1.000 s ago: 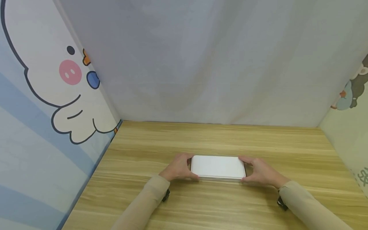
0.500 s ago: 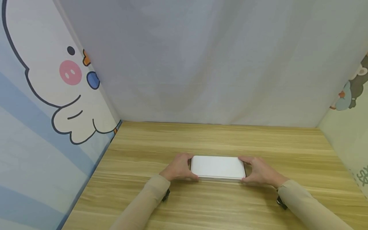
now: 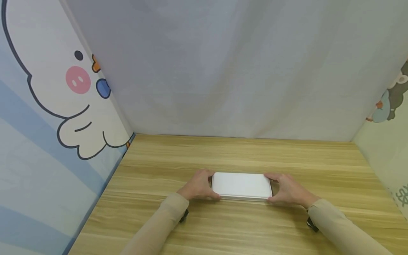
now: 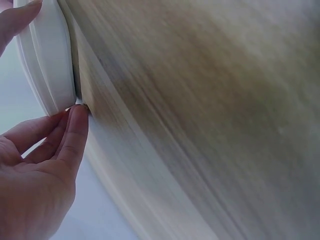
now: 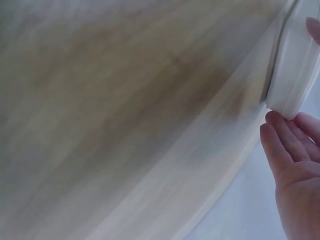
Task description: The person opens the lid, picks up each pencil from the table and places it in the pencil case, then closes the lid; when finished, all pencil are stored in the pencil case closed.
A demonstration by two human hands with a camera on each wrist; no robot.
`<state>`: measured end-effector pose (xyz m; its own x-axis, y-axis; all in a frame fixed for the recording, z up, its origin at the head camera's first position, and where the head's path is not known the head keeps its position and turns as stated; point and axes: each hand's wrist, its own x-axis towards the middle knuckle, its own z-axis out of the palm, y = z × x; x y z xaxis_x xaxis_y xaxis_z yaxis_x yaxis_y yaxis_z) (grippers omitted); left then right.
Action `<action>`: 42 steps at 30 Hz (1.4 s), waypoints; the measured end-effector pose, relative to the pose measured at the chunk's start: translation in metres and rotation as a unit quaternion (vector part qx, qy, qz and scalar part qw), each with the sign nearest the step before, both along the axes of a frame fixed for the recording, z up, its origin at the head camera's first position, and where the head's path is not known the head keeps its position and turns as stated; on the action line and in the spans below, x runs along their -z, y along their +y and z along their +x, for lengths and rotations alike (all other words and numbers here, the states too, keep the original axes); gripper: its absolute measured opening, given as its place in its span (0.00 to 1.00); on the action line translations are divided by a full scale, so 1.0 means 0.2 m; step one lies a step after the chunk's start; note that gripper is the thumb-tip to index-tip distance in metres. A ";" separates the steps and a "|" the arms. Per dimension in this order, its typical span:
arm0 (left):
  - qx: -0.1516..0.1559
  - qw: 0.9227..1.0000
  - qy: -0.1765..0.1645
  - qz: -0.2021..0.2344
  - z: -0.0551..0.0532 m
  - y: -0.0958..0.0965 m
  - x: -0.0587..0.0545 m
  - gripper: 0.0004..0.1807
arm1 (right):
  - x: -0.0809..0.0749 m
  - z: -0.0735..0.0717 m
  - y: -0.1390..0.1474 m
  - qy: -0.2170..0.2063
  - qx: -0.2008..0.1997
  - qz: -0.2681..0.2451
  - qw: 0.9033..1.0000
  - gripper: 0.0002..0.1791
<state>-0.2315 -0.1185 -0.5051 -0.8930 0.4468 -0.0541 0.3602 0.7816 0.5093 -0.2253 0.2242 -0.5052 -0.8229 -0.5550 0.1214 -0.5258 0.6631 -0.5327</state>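
Note:
A long white rectangular box (image 3: pixel 241 185) with rounded corners lies level at the middle of the wooden table. My left hand (image 3: pixel 198 186) holds its left end, thumb at the near side and fingers at the far corner. Its right end is held the same way by my right hand (image 3: pixel 290 191). In the left wrist view, the fingertips of the left hand (image 4: pixel 47 165) meet the corner of the box (image 4: pixel 50 60). The right wrist view has the fingers of the right hand (image 5: pixel 295 170) touching the box's lower corner (image 5: pixel 292 65). Whether its underside touches the table cannot be told.
The wood-grain table (image 3: pixel 242 226) extends around both hands. A pale grey curtain (image 3: pixel 223 71) hangs along its back edge. A panel with a cartoon print (image 3: pixel 44 88) stands at the left, and a pale green printed panel (image 3: pixel 392 148) at the right.

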 end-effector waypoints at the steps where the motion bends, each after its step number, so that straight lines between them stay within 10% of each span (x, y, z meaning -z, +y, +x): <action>1: 0.000 1.000 0.002 -0.002 0.00 0.00 0.00 0.41 | 0.00 0.00 0.00 0.001 -0.001 -0.001 1.000 0.47; 42: 0.017 1.000 0.014 -0.016 -0.02 0.00 -0.01 0.49 | -0.07 0.02 -0.02 -0.035 0.006 0.021 0.999 0.47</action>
